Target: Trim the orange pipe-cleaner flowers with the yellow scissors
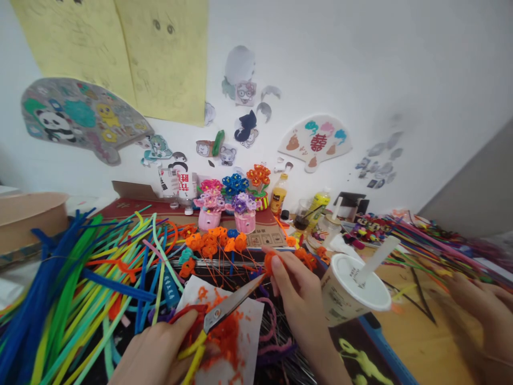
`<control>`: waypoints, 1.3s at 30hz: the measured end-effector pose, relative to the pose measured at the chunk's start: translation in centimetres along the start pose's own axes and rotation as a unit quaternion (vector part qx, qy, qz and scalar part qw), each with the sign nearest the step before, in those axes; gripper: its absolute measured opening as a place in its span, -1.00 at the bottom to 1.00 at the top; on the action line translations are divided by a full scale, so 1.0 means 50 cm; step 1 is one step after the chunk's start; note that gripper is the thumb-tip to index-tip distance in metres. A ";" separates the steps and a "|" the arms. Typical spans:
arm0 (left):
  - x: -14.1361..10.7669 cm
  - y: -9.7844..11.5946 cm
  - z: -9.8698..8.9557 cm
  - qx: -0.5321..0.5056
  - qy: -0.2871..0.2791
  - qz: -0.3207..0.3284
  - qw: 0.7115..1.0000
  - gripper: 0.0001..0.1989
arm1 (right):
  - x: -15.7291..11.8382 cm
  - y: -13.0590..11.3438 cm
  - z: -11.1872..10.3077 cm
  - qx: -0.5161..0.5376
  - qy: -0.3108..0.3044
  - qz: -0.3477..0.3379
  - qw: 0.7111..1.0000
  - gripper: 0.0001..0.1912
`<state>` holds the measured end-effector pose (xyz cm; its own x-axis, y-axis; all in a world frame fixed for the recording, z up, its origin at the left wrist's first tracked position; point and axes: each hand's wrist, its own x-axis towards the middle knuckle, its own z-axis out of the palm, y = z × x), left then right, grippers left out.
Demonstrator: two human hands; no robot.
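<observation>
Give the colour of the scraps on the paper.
The scraps are orange; head view.

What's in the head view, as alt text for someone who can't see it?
A person's left grip holds scissors pointed at an orange fuzzy piece in the right grip. Orange clippings litter white paper below; colourful pipe cleaners lie left, a lidded cup stands right, and potted craft flowers stand behind.

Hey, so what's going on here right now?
A person's left hand holds scissors, their tips up by an orange piece pinched in the right hand. Orange trimmings lie on white paper below. Orange flowers lie behind; another person's hand is off to the right.
</observation>
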<state>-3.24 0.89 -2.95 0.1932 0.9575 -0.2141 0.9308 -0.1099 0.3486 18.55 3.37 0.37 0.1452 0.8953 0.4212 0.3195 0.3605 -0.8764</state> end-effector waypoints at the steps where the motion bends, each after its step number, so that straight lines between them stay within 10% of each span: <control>1: 0.000 0.003 -0.004 -0.003 -0.005 0.001 1.000 -0.71 | 0.000 0.000 0.000 -0.003 0.000 -0.001 1.000 -0.68; 39: 0.004 0.030 -0.003 -0.056 -0.005 0.017 0.998 -0.70 | -0.006 -0.004 0.007 0.000 0.018 0.017 1.000 -0.63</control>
<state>-1.83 0.97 -2.32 0.2282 0.9511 -0.2082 0.8830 -0.1121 0.4557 18.11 3.13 0.37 0.1898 0.8970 0.3991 0.3136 0.3298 -0.8904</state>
